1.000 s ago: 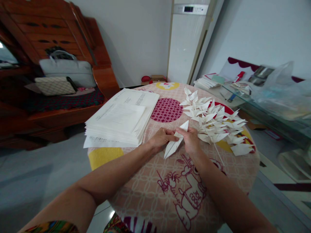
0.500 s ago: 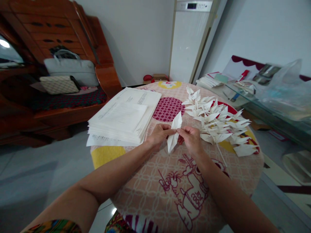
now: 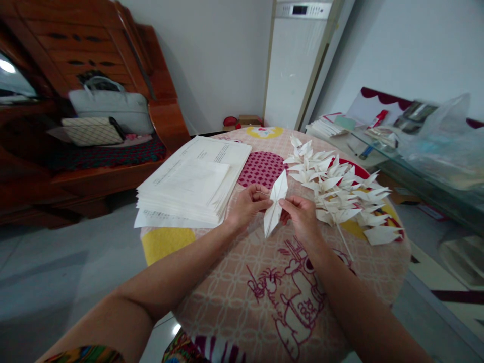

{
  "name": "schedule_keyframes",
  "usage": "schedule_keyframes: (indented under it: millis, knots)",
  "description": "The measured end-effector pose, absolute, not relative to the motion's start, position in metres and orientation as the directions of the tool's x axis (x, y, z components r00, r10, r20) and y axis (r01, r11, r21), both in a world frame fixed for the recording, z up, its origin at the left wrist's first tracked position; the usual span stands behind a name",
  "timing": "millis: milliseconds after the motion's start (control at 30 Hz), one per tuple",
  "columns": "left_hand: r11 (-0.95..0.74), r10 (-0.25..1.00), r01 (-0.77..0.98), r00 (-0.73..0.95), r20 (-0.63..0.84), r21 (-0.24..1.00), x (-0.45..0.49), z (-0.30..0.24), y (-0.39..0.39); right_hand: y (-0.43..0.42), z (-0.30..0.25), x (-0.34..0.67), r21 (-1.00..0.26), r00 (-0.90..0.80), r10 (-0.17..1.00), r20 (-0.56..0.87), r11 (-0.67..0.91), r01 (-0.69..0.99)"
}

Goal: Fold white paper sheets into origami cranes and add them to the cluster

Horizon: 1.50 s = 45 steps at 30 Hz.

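And there's your left hand (image 3: 247,205) pinching 1 folded white paper piece (image 3: 275,209), your right hand (image 3: 301,214) gripping its other side, above the middle of the round table (image 3: 212,282). Finished-looking folded shapes (image 3: 328,186) crowd the right edge; yours looks part-folded, and flat sheets (image 3: 192,174) sit stacked towards the left edge.

The head camera looks forward, down onto the table (image 3: 223,297).

Folded paper (image 3: 276,207) probably hides part of the right hand (image 3: 302,212); the paper stack (image 3: 189,181) bears unreadably small print.
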<state>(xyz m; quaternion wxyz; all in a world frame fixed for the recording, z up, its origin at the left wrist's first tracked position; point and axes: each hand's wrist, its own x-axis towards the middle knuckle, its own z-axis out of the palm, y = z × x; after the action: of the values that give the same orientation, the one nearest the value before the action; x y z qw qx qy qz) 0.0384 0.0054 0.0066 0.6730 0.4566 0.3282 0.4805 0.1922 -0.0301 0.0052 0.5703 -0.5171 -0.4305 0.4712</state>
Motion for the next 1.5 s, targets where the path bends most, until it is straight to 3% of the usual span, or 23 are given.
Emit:
schedule_keyframes:
  millis: [767,1267,1500]
  knots:
    - [0.165,0.952,-0.314,0.3,-0.067,0.935,0.0377,0.0042,0.007,-0.0312,-0.0037,0.1937,-0.971,0.223,0.952,0.211,0.177,0.163]
    - [0.102,0.935,-0.206,0.353,-0.023,0.973,0.0356,0.0095,0.0055,-0.0302,-0.0049,0.1952,-0.969,0.175,0.96,0.22,0.194,0.155]
    - [0.118,0.926,-0.245,0.376,-0.017,0.962,0.0332,0.0087,0.0091,-0.03,-0.0051,0.1962,-0.981,0.106,0.976,0.191,0.186,0.049]
